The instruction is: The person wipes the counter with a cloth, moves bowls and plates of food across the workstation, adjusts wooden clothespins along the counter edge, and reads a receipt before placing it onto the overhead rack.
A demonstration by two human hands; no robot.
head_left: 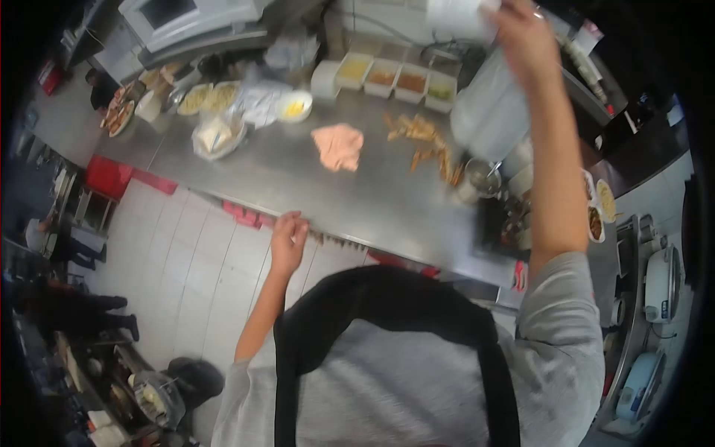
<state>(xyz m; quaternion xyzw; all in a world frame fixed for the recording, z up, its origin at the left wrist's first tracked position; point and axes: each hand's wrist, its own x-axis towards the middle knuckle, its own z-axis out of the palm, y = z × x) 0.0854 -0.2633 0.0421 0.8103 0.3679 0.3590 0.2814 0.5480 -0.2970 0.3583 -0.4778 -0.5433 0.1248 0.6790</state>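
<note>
My right hand (521,33) is raised at the top right, its fingers closed on a white object (454,18) that the frame edge cuts off. Below it stands a large translucent container (488,104). My left hand (289,235) hovers by the front edge of the steel counter (298,179), fingers loosely curled, touching nothing that I can make out. A crumpled pink-orange cloth (339,147) lies mid-counter. Brown strips of food (421,134) are scattered to its right. A white bowl with something yellow (293,106) and a plastic-lined bowl (218,136) sit to the left.
Food tubs (382,77) line the counter's back. Pots (482,179) and a dark tray crowd its right end. A microwave (179,22) sits on a shelf at the upper left. Co-workers in dark clothes (82,305) stand at the far left, near a lined bin (156,398).
</note>
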